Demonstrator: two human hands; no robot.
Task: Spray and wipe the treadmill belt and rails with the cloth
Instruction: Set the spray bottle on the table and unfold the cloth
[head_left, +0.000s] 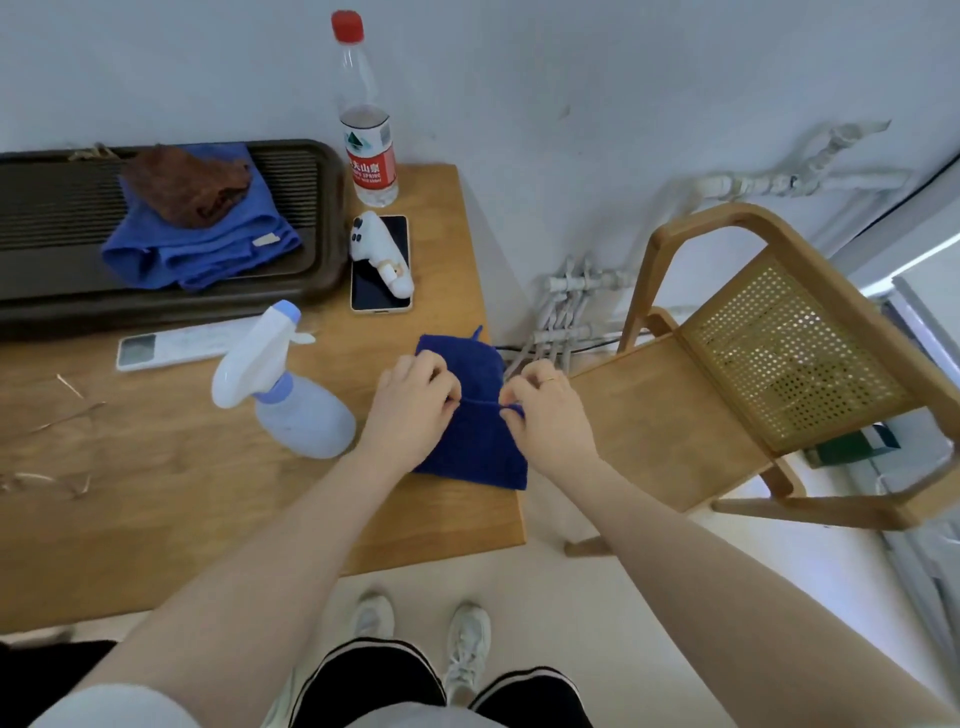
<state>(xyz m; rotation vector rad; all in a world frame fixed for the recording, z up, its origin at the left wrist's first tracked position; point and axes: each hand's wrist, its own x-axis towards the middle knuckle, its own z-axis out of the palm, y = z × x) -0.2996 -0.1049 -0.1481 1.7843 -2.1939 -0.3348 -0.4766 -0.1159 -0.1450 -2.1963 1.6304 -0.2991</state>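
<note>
Both hands pinch a fold across the cloth (470, 441): left hand (415, 410) and right hand (550, 415), grip closed on fabric. Cloth lies at frame centre on desk (156, 493) corner. Spray bottle (283, 384) just left.

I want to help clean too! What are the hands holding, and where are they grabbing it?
Both hands pinch the dark blue cloth along its folded edge: left hand on one side, right hand on the other.
</note>
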